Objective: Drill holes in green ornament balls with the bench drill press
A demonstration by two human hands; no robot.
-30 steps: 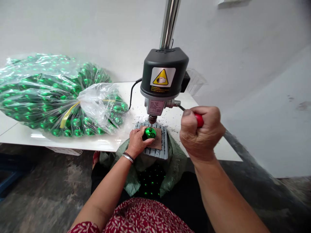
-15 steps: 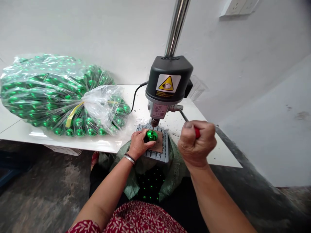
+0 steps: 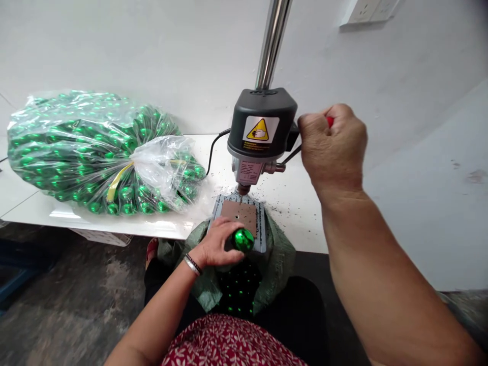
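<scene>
Left hand: the left hand [image 3: 217, 243] is by the front edge of the base plate [image 3: 262, 231], thumb and fingers curved apart around the left side of a ball; whether they grip it, I cannot tell.
Green ball: the shiny green ball [image 3: 243, 240] is seen over the board's front edge, towards its right corner.
Right hand: the right hand [image 3: 333, 145] wraps its fingers tightly around the lever's red knob [image 3: 330, 121].
Drill press: the drill press [image 3: 263, 122] has its bit above the brown board [image 3: 244, 209].
Bag: a tied clear bag [image 3: 91, 152] of green balls covers the tabletop's [image 3: 301, 203] left side.
</scene>
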